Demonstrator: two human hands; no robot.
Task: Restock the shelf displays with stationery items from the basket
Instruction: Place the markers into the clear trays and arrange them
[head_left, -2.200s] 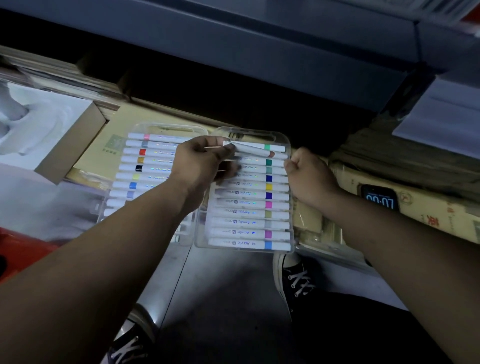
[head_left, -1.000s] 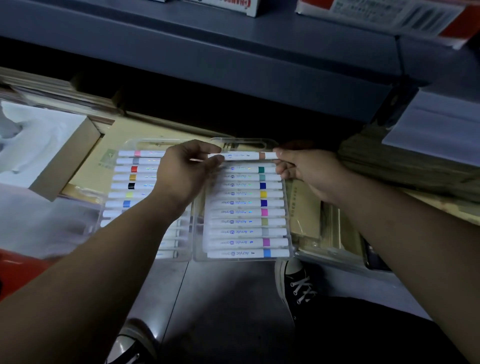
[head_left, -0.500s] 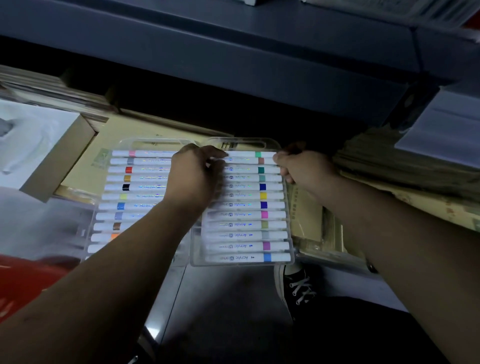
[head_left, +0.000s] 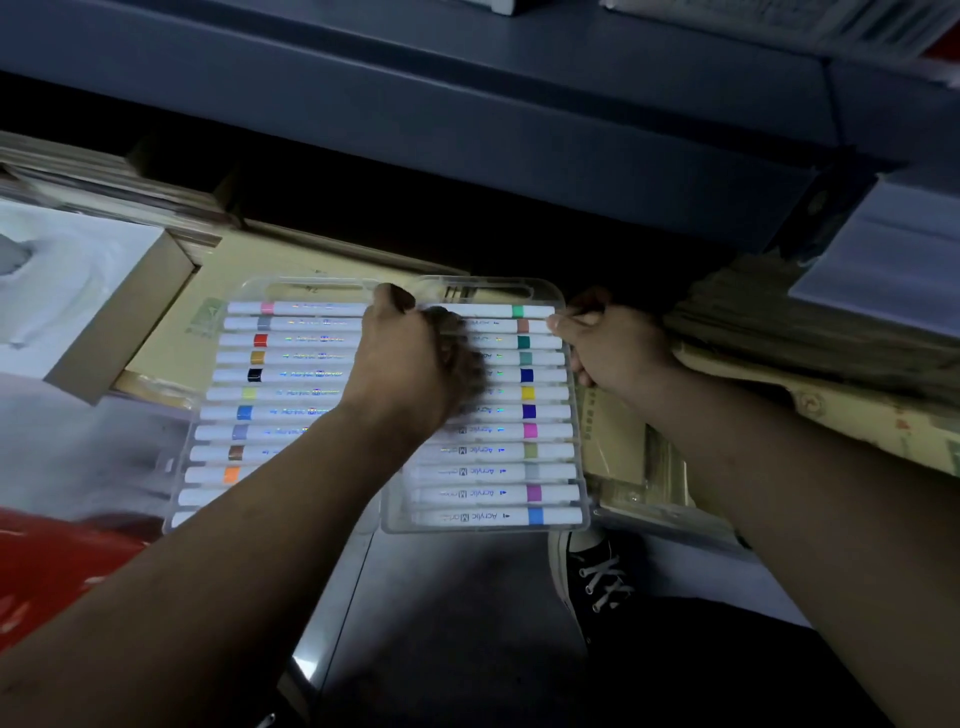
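While the clear marker case (head_left: 483, 526) lies opened flat under both hands, both halves face up with white acrylic markers (head_left: 498, 451) in rows, colour bands visible.

Left hand (head_left: 410, 364): sits over the case's middle hinge line, thumb up toward the handle cutouts. Its fingers (head_left: 462, 353) lie on the upper marker rows of the half nearer the right hand. They're motion-blurred, so can't tell if they're gripping a marker or just pressing.

Right hand (head_left: 618, 348): at the case's outer rim, top corner. Fingers are curled, and the fingertips (head_left: 558, 323) meet the ends of the top two markers. Can't tell whether it pinches the rim, a marker end, or only touches.

Around them:
- The case rests on flat tan paper packs (head_left: 156, 358) that extend out past the left hand.
- A cardboard box (head_left: 130, 312) with white contents sits further out on the left hand's side.
- A stack of paper bundles (head_left: 779, 322) is just beyond the right hand.
- A dark grey shelf board (head_left: 467, 104) runs above both hands.
- A blurred red shape (head_left: 52, 571) is below the left forearm.
- A black sneaker (head_left: 592, 577) with white laces is below the right hand.
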